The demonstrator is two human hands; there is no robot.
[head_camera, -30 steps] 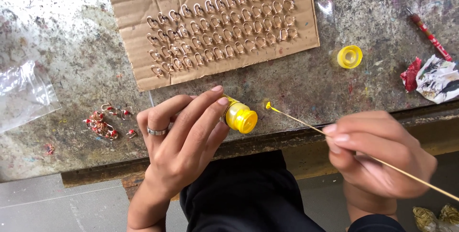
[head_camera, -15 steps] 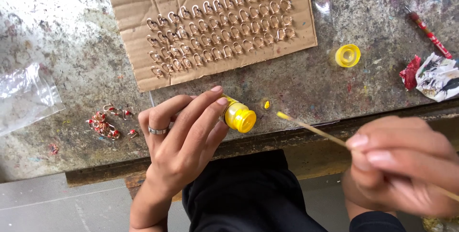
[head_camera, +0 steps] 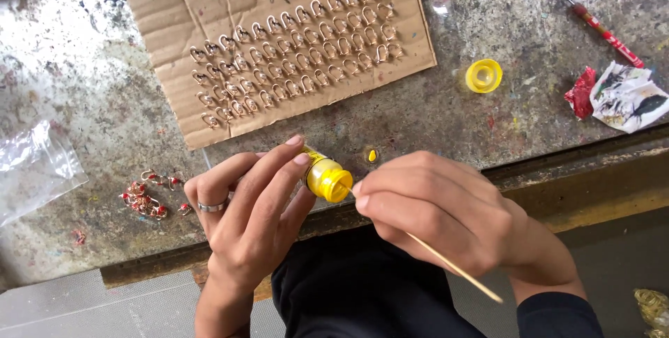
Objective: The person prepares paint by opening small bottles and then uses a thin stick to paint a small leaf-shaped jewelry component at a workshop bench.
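Small, light, likely slippery paint bottle (head_camera: pixel 326 178) pinched by left hand (head_camera: pixel 254 223) at worktop's (head_camera: pixel 502 125) front edge; thin, brittle stick (head_camera: pixel 453 268) gripped mid-shaft by closed right hand (head_camera: pixel 435 216).

Cardboard sheet (head_camera: pixel 174 17) covered in rows of little gold charms (head_camera: pixel 293 38) – yellow cap (head_camera: pixel 483 76) off to the side, red-painted charms (head_camera: pixel 146 195), plastic bag (head_camera: pixel 35 167), red brush (head_camera: pixel 605 31), stained rag (head_camera: pixel 624 95).

Desk (head_camera: pixel 529 24) beyond my grip: grey mottled stone top, paint-flecked, dark worn wooden edge (head_camera: pixel 592 171) nearest me. Glare washes its far left corner. Grey ribbed floor mat (head_camera: pixel 83 303) below, left of my grip.
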